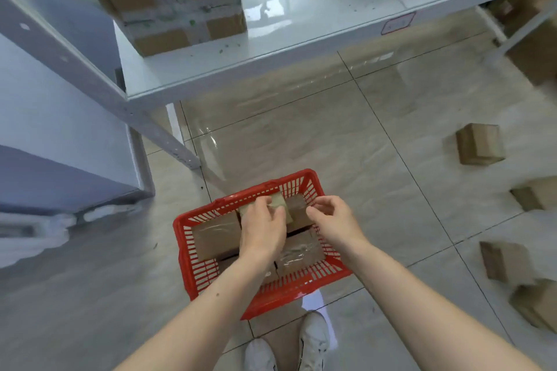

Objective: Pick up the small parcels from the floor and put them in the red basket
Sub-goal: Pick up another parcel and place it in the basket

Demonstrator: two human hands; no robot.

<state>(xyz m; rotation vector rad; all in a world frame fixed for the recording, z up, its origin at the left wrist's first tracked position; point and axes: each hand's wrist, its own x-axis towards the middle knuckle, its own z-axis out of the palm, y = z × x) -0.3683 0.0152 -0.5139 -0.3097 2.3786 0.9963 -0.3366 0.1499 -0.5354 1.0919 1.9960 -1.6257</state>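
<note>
— Over the red basket [180, 221], where are your hands?
— Both arms reach down; my left hand [262, 227] curls its fingers [278, 214] round a small parcel [278, 201] just inside the far rim. My right hand [333, 220] hovers beside it, fingers loosely bent, holding nothing.
— And the parcel?
— Plain brown cardboard, tilted above taped boxes [215, 236] in the basket.

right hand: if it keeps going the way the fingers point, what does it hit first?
Likely the small parcel gripped by the left hand: the right hand has its fingers curled leftward towards it, over the red basket. Depth unclear.
</note>
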